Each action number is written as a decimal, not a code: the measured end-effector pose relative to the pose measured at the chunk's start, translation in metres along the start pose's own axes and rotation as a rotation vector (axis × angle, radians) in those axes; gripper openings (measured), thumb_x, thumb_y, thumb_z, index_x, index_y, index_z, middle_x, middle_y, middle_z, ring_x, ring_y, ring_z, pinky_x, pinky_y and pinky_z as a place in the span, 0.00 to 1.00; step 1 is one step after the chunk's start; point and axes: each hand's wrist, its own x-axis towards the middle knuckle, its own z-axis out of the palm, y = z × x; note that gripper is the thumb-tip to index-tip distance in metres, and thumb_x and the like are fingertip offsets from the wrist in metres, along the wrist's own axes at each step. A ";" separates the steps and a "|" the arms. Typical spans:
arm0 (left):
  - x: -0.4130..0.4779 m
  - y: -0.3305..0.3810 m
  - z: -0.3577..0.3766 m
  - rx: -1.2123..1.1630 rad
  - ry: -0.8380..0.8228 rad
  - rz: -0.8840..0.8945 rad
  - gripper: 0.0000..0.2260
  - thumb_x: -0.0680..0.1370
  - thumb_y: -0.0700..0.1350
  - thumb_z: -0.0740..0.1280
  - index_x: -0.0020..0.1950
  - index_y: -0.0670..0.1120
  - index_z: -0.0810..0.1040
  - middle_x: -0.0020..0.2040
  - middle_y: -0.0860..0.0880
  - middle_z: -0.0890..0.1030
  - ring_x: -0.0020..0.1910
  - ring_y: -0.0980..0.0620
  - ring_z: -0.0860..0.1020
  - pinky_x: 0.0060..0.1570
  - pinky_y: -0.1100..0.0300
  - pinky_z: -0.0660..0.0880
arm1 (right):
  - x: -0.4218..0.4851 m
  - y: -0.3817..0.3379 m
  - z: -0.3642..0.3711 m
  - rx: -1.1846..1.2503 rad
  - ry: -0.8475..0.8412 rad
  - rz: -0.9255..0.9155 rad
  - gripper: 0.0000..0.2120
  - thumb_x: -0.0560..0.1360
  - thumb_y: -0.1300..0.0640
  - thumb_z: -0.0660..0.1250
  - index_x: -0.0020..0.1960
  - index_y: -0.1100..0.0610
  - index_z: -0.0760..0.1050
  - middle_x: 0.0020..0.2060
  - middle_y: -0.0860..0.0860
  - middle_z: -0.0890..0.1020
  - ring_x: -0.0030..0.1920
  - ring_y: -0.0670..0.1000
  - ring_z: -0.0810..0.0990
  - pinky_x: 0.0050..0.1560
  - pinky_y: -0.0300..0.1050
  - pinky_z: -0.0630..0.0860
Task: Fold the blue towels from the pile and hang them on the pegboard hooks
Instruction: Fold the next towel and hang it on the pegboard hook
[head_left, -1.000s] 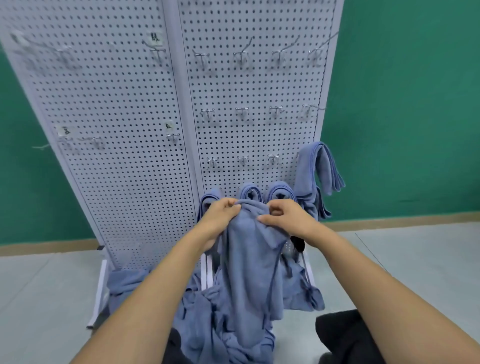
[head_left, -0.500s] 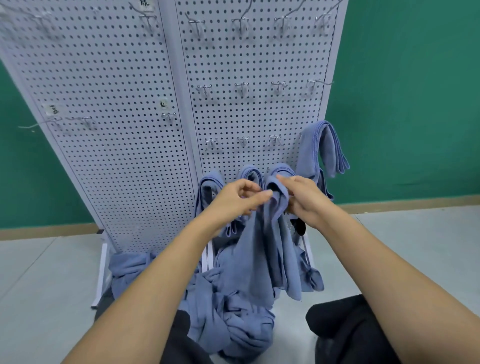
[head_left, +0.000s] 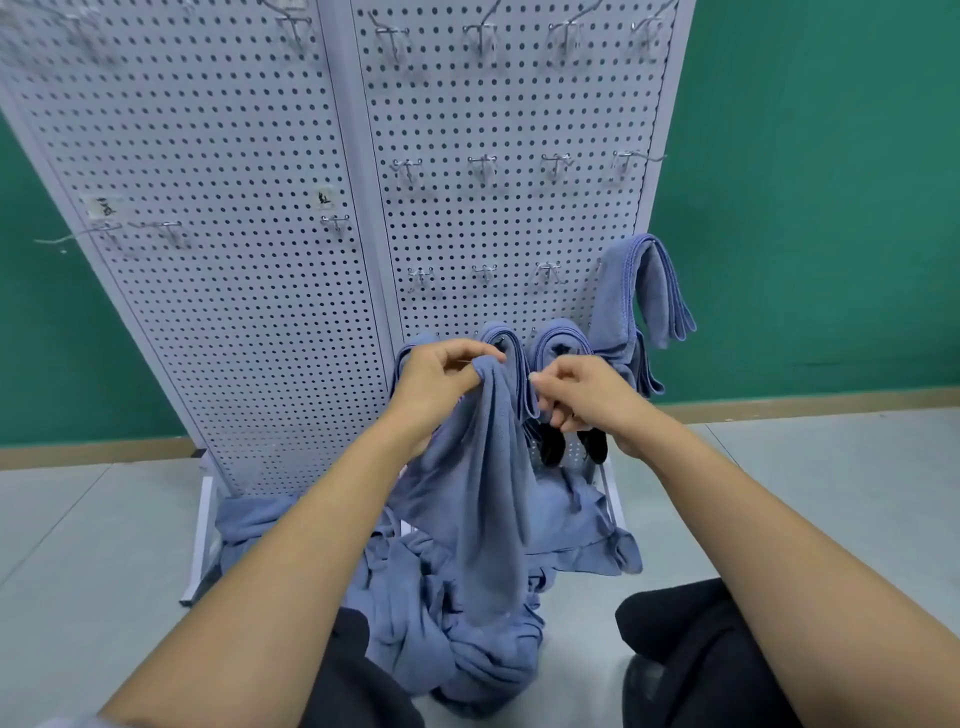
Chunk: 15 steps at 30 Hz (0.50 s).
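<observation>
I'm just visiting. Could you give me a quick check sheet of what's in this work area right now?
Surface: grey floor.
Job's things: white pegboard with many bare hooks; folded towels hang low on its right panel; pile of blue towels at its foot; one towel held up.
Clutter: small black things behind the held towel, too unclear to name.
Grippers: left hand grips the towel's top; right hand curled beside its edge, grip unclear.
Cables: nothing seen.
Surroundings: green wall, wooden skirting.
</observation>
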 end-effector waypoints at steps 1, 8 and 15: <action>-0.001 0.001 0.001 -0.045 -0.078 -0.031 0.10 0.78 0.33 0.64 0.46 0.45 0.81 0.42 0.50 0.83 0.41 0.57 0.80 0.42 0.69 0.76 | 0.002 -0.001 -0.001 0.004 0.053 -0.039 0.02 0.79 0.58 0.65 0.47 0.55 0.74 0.40 0.51 0.80 0.31 0.44 0.75 0.29 0.33 0.72; -0.002 0.002 -0.004 -0.217 -0.237 -0.144 0.09 0.79 0.34 0.63 0.49 0.45 0.80 0.43 0.50 0.83 0.40 0.57 0.82 0.40 0.65 0.78 | -0.001 -0.001 0.006 -0.013 -0.379 -0.065 0.12 0.77 0.63 0.65 0.59 0.53 0.78 0.48 0.51 0.83 0.41 0.45 0.75 0.35 0.35 0.67; -0.001 0.003 -0.016 -0.213 -0.252 -0.433 0.13 0.82 0.37 0.55 0.46 0.42 0.78 0.35 0.47 0.81 0.29 0.54 0.77 0.27 0.63 0.74 | 0.008 -0.004 0.003 0.004 0.143 -0.177 0.07 0.78 0.64 0.62 0.46 0.57 0.78 0.29 0.48 0.74 0.27 0.45 0.70 0.27 0.35 0.67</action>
